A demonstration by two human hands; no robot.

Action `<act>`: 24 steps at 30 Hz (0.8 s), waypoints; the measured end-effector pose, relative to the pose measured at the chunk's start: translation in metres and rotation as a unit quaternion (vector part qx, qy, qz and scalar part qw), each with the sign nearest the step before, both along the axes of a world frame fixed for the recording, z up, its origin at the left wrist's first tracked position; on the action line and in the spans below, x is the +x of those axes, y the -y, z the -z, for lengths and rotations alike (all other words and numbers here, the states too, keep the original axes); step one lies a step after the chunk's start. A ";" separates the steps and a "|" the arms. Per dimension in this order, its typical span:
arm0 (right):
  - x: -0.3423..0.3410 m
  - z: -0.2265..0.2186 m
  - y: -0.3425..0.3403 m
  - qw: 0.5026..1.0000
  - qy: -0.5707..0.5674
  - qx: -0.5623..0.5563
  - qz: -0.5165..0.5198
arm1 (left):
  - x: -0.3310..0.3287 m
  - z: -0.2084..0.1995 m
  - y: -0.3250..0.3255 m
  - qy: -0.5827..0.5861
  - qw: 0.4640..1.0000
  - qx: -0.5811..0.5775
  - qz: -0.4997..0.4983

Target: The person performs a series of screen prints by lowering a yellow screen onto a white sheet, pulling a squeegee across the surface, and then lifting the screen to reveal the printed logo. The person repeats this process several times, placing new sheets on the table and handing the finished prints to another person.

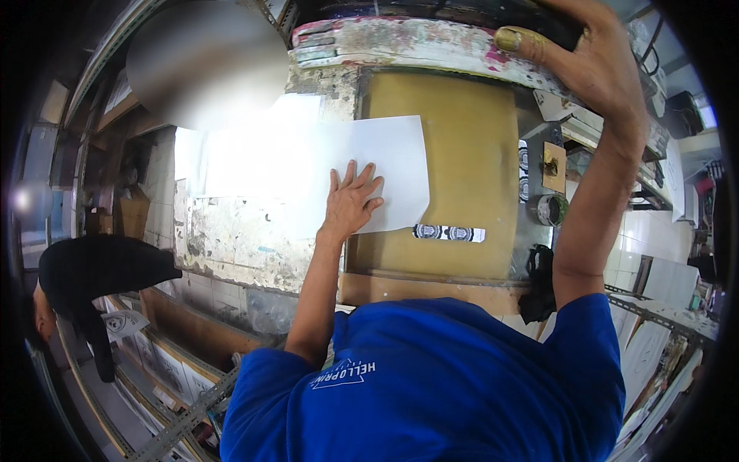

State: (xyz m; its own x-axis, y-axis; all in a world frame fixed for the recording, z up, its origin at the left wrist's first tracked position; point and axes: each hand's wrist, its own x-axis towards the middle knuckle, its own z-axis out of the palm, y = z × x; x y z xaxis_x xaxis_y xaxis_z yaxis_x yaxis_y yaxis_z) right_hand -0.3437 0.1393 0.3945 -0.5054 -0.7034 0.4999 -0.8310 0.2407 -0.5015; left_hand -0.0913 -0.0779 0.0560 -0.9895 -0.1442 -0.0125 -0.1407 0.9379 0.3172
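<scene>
Left hand (352, 205), fingers apart, flat on white paper sheet (402, 158) overlapping left part of yellow-brown rectangular panel (471, 162). Right hand (603, 75) at paint-crusted whitish bar (431, 45) beyond panel; fingers cropped, can't tell state.

A paint-stained table (223, 239) and metal racks (188, 410) show a workshop.
</scene>
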 end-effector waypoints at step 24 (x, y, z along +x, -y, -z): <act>-0.016 0.002 -0.002 0.995 -0.089 0.041 0.023 | -0.129 0.045 -0.138 -0.008 0.980 0.052 0.190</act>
State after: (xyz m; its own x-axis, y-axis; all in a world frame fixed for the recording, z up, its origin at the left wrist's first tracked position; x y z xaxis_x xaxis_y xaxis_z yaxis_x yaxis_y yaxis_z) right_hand -0.3593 0.1413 0.3926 -0.4470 -0.7235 0.5261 -0.8918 0.3147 -0.3250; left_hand -0.2203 0.0601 0.0111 -0.9715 0.2369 0.0077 0.2187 0.8837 0.4139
